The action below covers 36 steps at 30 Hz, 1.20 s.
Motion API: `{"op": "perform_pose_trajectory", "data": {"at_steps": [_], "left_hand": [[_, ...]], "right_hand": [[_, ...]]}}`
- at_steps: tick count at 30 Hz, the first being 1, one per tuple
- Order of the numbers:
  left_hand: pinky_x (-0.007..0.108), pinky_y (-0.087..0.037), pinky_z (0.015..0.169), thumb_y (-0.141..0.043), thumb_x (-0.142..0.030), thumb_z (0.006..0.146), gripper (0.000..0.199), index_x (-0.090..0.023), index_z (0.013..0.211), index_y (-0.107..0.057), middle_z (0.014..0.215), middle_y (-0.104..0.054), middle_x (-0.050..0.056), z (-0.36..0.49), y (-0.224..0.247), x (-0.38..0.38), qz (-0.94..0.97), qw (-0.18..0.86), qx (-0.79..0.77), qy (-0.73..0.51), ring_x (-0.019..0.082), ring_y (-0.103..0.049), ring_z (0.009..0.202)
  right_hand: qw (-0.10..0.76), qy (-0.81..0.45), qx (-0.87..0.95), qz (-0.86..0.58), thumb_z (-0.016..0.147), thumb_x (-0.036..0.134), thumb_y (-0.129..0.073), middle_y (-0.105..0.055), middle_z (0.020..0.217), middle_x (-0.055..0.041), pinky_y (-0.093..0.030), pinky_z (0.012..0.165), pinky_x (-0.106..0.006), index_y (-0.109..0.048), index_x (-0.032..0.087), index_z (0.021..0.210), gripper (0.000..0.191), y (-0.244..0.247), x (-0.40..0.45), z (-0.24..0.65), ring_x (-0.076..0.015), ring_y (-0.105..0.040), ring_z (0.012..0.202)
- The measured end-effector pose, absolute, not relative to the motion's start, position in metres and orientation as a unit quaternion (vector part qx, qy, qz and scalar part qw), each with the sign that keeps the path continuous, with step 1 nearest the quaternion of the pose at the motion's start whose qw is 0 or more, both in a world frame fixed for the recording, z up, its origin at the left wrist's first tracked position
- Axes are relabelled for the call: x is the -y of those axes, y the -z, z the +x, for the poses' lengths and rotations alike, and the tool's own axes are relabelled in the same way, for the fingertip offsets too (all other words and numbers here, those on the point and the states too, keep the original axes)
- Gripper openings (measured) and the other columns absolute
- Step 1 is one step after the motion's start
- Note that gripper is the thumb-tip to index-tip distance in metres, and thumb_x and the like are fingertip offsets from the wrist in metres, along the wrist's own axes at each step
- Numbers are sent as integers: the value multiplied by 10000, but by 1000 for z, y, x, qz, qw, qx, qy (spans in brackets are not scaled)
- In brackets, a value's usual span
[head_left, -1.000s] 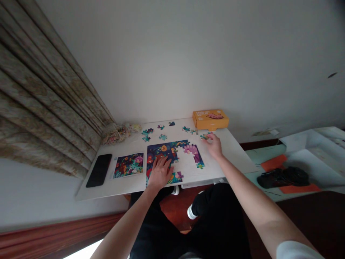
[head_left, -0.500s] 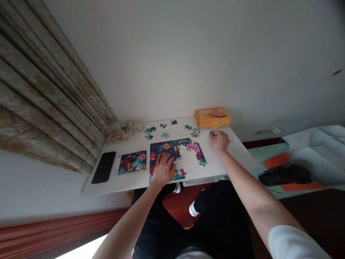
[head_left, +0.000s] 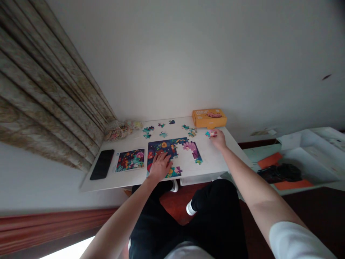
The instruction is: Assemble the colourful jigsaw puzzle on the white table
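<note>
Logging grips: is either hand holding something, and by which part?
Right hand seems to pinch a small jigsaw piece by its edge; left hand rests on the partly built puzzle, holding nothing visible.

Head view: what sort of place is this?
Probably a room in a home: a patterned curtain hangs beside a small white desk holding a jigsaw puzzle and a smartphone.

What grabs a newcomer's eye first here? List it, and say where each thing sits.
The half-built, brightly coloured jigsaw puzzle stands out first, in the middle of the white desk, with the left hand resting on it. The orange cardboard box catches the eye at the desk's far edge, just beyond the right hand, which is at loose puzzle pieces. A printed picture card lies left of the puzzle.
</note>
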<state>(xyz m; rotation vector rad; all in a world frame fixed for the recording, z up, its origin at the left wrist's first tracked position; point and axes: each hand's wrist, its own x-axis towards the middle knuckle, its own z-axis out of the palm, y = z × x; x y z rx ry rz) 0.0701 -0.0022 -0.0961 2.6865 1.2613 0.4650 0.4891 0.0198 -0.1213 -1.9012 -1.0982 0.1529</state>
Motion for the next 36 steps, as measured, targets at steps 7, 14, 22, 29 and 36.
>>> {"op": "perform_pose_trajectory", "data": {"at_steps": [7, 14, 22, 29, 36], "left_hand": [[476, -485, 1165, -605, -223, 970, 415, -249, 1384, -621, 1428, -646, 106, 92, 83, -6, 896, 119, -380, -199, 271, -614, 1316], [474, -455, 1208, -664, -192, 938, 595, -231, 1503, -483, 1497, -582, 128, 132, 85, 4, 902, 182, -314, -233, 268, -544, 1412], [479, -498, 1165, -685, -191, 940, 485, -208, 1412, -580, 1412, -651, 141, 153, 89, 7, 904, 224, -268, -247, 277, -604, 1359], [451, -546, 1095, -721, -188, 920, 400, -220, 1314, -657, 1301, -716, 123, 149, 86, 7, 898, 248, -266, -247, 273, -667, 1260], [428, -547, 1066, -720, -219, 929, 312, -238, 1241, -733, 1246, -751, 100, 156, 90, -6, 904, 222, -269, -248, 259, -703, 1186]], "right_hand": [[611, -221, 408, -641, 677, 637, -808, -721, 902, -36, -560, 740, -360, -680, 211, 1025, 564, 111, 17, 425, -204, -677, 765], [595, -338, 446, -577, 683, 629, -871, -743, 943, -43, -593, 815, -376, -695, 234, 1000, 536, 101, 55, 359, -217, -711, 834], [562, -405, 466, -551, 720, 486, -871, -763, 960, -33, -592, 799, -350, -715, 239, 1005, 408, 90, 65, 338, -210, -715, 856], [539, -407, 498, -543, 723, 481, -857, -774, 951, -37, -590, 755, -341, -720, 240, 979, 376, 91, 62, 341, -210, -724, 820], [466, -182, 583, -640, 945, 414, -612, -783, 1010, -84, -570, 936, -432, -756, 260, 972, 214, 103, 47, 370, -267, -723, 971]]}}
